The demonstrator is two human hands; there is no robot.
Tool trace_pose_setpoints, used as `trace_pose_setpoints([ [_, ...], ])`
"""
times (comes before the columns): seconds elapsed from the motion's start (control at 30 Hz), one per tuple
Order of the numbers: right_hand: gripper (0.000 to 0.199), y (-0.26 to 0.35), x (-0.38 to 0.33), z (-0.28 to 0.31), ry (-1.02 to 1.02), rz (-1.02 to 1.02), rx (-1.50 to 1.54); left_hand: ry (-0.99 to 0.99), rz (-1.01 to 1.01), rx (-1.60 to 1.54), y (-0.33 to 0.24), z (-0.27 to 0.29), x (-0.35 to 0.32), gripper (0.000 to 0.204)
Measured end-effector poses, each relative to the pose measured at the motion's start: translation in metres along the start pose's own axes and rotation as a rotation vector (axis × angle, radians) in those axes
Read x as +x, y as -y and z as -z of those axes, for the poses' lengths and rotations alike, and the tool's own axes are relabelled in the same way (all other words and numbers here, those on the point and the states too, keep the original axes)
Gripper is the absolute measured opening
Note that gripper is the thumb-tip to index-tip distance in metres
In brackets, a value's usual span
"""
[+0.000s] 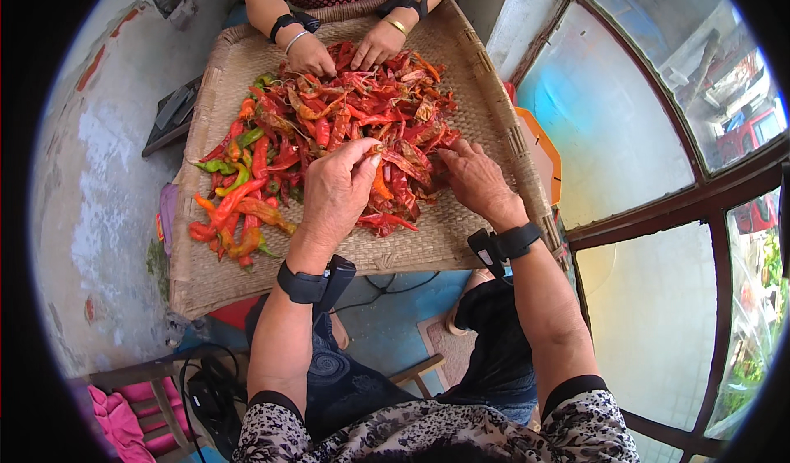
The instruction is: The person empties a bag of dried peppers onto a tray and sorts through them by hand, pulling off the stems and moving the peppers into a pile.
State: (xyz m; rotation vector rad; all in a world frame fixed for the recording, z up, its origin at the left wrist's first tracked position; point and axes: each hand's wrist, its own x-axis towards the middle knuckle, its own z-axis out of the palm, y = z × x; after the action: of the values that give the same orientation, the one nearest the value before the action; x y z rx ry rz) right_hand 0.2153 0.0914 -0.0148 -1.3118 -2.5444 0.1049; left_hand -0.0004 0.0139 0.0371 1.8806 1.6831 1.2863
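Chilli peppers (346,125), mostly red with a few orange and green ones, lie heaped on a wide woven tray (461,241) directly under and ahead of both hands. The left hand (337,187) rests at the near edge of the heap with its fingers drawn together, thumb and fingertips pinching the tip of one dried red pepper (393,160) that stretches off to its right. The right hand (476,179) sits just beside it, palm down on the peppers, fingers loosely curled and pointing toward the left hand; whether it grips anything beneath the palm cannot be told. Each wrist carries a black strap with a small black device: the left wrist band (309,284) and the right wrist band (504,245).

Beyond both hands, at the far rim of the tray, another person's two hands (346,50) rest on the heap, fingers bent into the peppers, with bangles and dark bands on the wrists. To the left of the left hand a looser scatter of green and orange peppers (234,187) spreads toward the tray's edge. To the right of the right hand, past the tray's rim, an orange plastic edge (543,154) shows, and beyond it a window (658,175) with a dark frame.
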Motion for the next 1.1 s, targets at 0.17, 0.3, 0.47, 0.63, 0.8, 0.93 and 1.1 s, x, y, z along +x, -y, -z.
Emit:
trace_pose_setpoints([
  [0.17,0.024,0.008,0.004,0.005,0.162,-0.047,-0.124,-0.010,-0.043,0.048,0.004,0.008,-0.002,0.023],
  [0.3,0.021,0.000,-0.002,0.004,0.088,-0.043,-0.089,-0.019,-0.043,-0.007,0.008,0.005,-0.002,0.023],
  [0.47,0.015,-0.010,-0.007,0.020,-0.109,0.016,-0.005,-0.014,-0.017,0.020,0.002,0.005,-0.001,0.022],
  [0.63,0.010,-0.020,-0.009,0.044,-0.376,-0.049,0.361,0.002,-0.008,0.025,0.001,-0.002,0.003,0.022],
  [0.8,0.019,-0.046,-0.018,0.054,-0.680,-0.320,0.074,0.024,0.006,0.030,-0.002,-0.006,0.006,0.022],
  [0.93,0.031,-0.043,-0.022,0.054,-0.545,-0.349,-0.075,0.006,-0.006,-0.025,-0.001,-0.015,0.008,0.022],
  [1.1,0.007,-0.007,-0.014,0.017,-0.005,0.048,-0.077,0.001,-0.012,0.025,0.003,-0.009,0.005,0.022],
])
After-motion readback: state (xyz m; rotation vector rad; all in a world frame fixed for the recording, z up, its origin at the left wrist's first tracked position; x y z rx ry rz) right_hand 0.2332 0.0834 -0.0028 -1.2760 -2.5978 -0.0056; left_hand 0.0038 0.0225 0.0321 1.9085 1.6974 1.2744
